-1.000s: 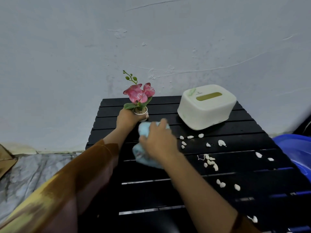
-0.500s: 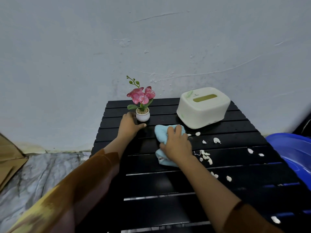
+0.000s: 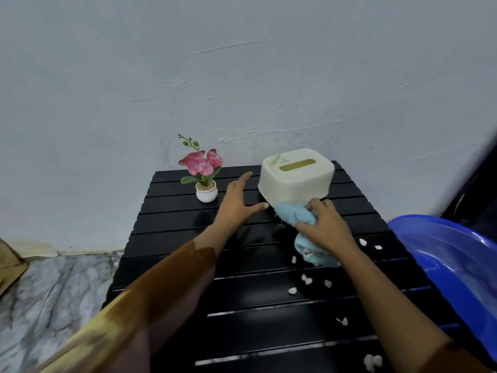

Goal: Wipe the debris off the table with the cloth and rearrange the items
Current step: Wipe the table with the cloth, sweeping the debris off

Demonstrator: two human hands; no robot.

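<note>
Crumpled light-blue cloth (image 3: 301,219) is lying on the black slatted surface (image 3: 188,238), stretching lengthwise from the cream tissue box (image 3: 295,179) toward the viewer, right hand (image 3: 325,224) gripping it, left hand (image 3: 239,203) spreading flat, empty.

The black slatted table (image 3: 188,265) stands against the wall. On it stand a small flower pot (image 3: 206,193) and a cream tissue box (image 3: 295,179); a blue cloth (image 3: 293,215) and white debris pieces (image 3: 292,290) lie nearer.

Pale scuffed wall (image 3: 242,63) behind; marble-look floor (image 3: 53,292) left; blue tub (image 3: 457,265) right; dim light.
</note>
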